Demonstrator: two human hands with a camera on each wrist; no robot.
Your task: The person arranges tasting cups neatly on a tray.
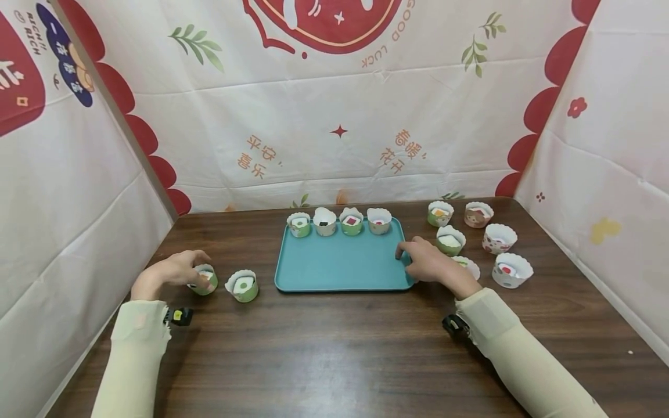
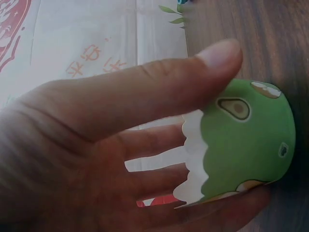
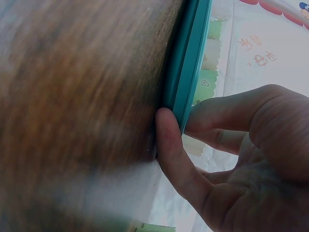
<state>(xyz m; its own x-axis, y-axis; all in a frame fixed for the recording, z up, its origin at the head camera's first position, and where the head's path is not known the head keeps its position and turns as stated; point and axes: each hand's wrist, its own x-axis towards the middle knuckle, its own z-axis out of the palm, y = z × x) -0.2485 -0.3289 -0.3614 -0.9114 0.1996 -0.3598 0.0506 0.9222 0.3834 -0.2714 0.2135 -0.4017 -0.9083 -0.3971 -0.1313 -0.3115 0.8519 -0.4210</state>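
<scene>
My left hand [image 1: 175, 271] holds a green paper baking cup [image 1: 209, 284] on the table's left side. In the left wrist view, the thumb lies on one side of this cup [image 2: 241, 140], printed with avocados, and fingers lie on the other. Just right of it stands a second green baking cup [image 1: 245, 290] with a white, green-dotted piece inside. At the right end of a teal tray [image 1: 340, 261], my right hand [image 1: 431, 261] pinches the rim. The right wrist view shows fingertips on both sides of that rim [image 3: 186, 72].
Several filled baking cups stand in a row along the tray's back edge, including a white one [image 1: 378, 222]. More cups, among them a white one [image 1: 512, 271] and a brown one [image 1: 478, 216], cluster at right. Printed cloth [image 1: 313, 116] hangs behind the wooden table [image 1: 313, 348].
</scene>
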